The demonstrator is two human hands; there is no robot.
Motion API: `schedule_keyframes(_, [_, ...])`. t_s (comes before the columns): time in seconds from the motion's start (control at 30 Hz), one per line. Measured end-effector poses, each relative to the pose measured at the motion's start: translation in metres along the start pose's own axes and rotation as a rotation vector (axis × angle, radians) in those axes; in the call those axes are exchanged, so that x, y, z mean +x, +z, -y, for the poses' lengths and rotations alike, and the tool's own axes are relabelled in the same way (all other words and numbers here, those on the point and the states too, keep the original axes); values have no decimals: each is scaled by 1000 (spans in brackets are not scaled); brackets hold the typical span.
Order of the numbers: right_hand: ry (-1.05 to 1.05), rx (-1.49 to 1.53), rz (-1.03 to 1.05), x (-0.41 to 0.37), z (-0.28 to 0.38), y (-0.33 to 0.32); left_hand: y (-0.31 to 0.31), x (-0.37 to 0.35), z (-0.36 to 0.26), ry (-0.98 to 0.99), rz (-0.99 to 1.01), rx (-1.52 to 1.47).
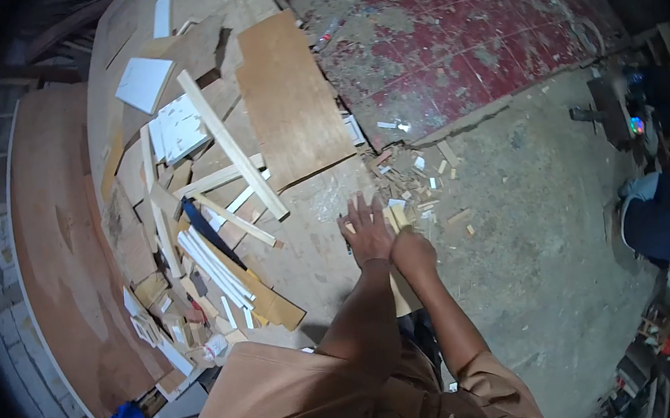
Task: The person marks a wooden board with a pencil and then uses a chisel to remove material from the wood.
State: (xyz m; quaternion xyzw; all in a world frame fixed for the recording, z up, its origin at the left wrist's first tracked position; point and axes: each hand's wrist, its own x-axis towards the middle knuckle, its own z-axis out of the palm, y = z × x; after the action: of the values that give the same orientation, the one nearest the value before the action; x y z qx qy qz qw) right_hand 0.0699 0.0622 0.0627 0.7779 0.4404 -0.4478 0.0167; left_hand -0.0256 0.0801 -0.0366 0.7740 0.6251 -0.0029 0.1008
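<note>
My left hand [369, 232] lies with its fingers spread over the edge of the worktable [318, 247], pressed on the wooden surface. Close beside it, my right hand [414, 254] is closed in a fist at the table's edge. Pale yellowish wood strips [395, 218] show just beyond the right knuckles, between the two hands. What the right fist grips is hidden by its fingers, and I cannot tell its kind. A thin brown plywood sheet [291, 92] lies on the table past my left fingertips.
Left on the table lie a long wooden batten [234, 146], white panels [179, 129], white strips [216, 267] and a dark blue tool-like length [210, 233]. Wood offcuts [430, 192] litter the concrete floor [513, 216]. Another person [656, 214] is at the far right.
</note>
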Motion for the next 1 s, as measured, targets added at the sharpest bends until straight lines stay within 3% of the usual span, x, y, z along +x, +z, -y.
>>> schedule_keyframes(0.1, [58, 73, -113, 4, -3, 12, -8, 1, -3, 4, 23, 19])
schedule_keyframes(0.3, [96, -30, 84, -102, -13, -26, -26, 1, -10, -9, 68, 5])
schedule_keyframes(0.4, [143, -54, 85, -101, -8, -31, -33, 1, -11, -16, 101, -11])
schedule_keyframes(0.63, [60, 39, -74, -5, -5, 12, -20, 3, -7, -19, 111, -17])
schedule_keyframes(0.9, [67, -132, 57, -102, -18, -28, -30, 1, -9, -16, 102, -5])
schedule_keyframes(1.0, [88, -92, 56, -96, -13, -32, -31, 1, -10, -16, 103, -14])
